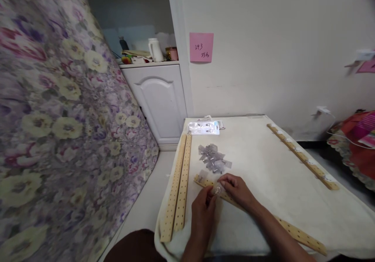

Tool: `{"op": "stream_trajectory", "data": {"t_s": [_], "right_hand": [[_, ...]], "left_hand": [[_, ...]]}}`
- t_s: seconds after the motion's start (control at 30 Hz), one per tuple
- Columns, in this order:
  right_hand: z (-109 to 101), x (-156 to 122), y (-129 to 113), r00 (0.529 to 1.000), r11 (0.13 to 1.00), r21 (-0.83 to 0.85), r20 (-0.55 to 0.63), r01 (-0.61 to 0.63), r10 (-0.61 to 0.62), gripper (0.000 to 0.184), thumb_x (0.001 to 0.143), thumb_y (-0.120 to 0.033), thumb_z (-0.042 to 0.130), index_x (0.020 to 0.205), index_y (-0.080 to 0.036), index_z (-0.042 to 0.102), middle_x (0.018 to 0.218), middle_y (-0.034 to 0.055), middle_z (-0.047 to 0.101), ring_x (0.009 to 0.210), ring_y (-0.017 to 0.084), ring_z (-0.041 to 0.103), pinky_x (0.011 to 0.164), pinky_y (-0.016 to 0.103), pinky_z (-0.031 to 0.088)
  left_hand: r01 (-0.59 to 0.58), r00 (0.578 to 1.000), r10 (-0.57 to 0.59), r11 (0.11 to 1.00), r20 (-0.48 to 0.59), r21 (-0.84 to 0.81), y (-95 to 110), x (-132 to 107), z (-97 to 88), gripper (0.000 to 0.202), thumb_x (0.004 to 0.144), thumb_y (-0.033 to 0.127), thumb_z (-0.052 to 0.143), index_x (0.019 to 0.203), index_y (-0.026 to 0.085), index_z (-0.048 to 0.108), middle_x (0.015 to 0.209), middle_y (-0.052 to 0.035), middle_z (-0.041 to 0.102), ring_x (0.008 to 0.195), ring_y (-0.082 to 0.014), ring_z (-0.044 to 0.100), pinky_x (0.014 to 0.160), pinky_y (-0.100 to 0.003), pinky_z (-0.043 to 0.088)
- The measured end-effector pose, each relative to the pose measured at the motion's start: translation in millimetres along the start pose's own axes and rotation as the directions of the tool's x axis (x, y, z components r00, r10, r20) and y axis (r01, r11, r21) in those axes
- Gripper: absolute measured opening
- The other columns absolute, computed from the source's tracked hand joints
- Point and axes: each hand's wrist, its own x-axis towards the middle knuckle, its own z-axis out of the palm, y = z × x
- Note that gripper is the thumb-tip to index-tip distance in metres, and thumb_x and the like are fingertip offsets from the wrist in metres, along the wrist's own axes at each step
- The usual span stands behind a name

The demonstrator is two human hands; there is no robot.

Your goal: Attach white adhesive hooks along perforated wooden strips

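Observation:
A long perforated wooden strip lies slanted across the near part of the white table. My left hand and my right hand meet over its far end, fingers pinched together on a small clear plastic packet pressed against the strip. Another small packet sits on the strip's tip. Just beyond my hands lies a pile of several small clear packets.
Two perforated strips lie side by side along the table's left edge. A further strip with packets attached lies at the right. A blister pack sits at the far edge. A flowered mattress stands left; a white cabinet behind.

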Motion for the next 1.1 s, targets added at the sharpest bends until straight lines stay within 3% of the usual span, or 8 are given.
{"op": "stream_trajectory", "data": {"t_s": [0.17, 0.37, 0.63, 0.87, 1.1], "right_hand": [[3.0, 2.0, 1.8, 0.999, 0.999, 0.002, 0.018, -0.038, 0.038, 0.020, 0.079, -0.032, 0.055, 0.089, -0.018, 0.063, 0.068, -0.0010, 0.060, 0.062, 0.014, 0.052, 0.058, 0.023, 0.039], [11.5, 14.3, 2.4, 0.999, 0.998, -0.057, 0.012, -0.041, 0.041, 0.016, 0.075, -0.031, 0.055, 0.082, -0.018, 0.062, 0.067, -0.0011, 0.061, 0.064, 0.015, 0.054, 0.060, 0.024, 0.040], [18.2, 26.2, 13.4, 0.997, 0.990, -0.128, -0.070, -0.053, 0.044, 0.019, 0.075, -0.026, 0.050, 0.082, -0.018, 0.066, 0.077, 0.0029, 0.068, 0.072, 0.019, 0.060, 0.067, 0.027, 0.043], [19.1, 33.0, 20.2, 0.993, 0.983, -0.164, -0.097, -0.086, 0.071, 0.020, 0.074, -0.028, 0.052, 0.081, -0.018, 0.068, 0.078, 0.0037, 0.071, 0.075, 0.021, 0.062, 0.069, 0.029, 0.044], [19.9, 33.8, 21.4, 0.991, 0.978, -0.186, -0.105, -0.097, 0.079, 0.021, 0.074, -0.028, 0.052, 0.083, -0.019, 0.069, 0.081, 0.0034, 0.072, 0.077, 0.022, 0.064, 0.070, 0.029, 0.045]], "left_hand": [[0.037, 0.999, -0.037, 0.999, -0.009, 0.032, 1.0, -0.6, 0.0, 0.030, 0.080, 0.028, 0.053, 0.107, 0.019, 0.060, 0.085, -0.0021, 0.068, 0.073, -0.0167, 0.061, 0.069, -0.028, 0.048], [0.068, 0.997, -0.065, 0.996, -0.052, 0.051, -2.5, 0.9, 1.0, 0.031, 0.081, 0.035, 0.052, 0.107, 0.019, 0.058, 0.086, -0.0047, 0.069, 0.073, -0.0187, 0.063, 0.068, -0.030, 0.049], [0.070, 0.997, -0.062, 0.985, -0.056, 0.159, -11.6, 5.7, 2.8, 0.024, 0.081, 0.030, 0.050, 0.101, 0.019, 0.056, 0.084, -0.0037, 0.067, 0.075, -0.0189, 0.063, 0.070, -0.031, 0.047], [0.079, 0.995, -0.068, 0.984, -0.071, 0.161, -10.0, 8.0, 2.8, 0.020, 0.082, 0.027, 0.048, 0.099, 0.019, 0.056, 0.085, -0.0044, 0.065, 0.077, -0.0197, 0.061, 0.071, -0.032, 0.047], [-0.053, 0.995, 0.079, 0.945, -0.067, 0.322, -12.8, -2.9, -5.1, 0.022, 0.088, 0.024, 0.039, 0.097, 0.019, 0.059, 0.093, -0.0068, 0.059, 0.089, -0.0205, 0.057, 0.080, -0.034, 0.046]]}}
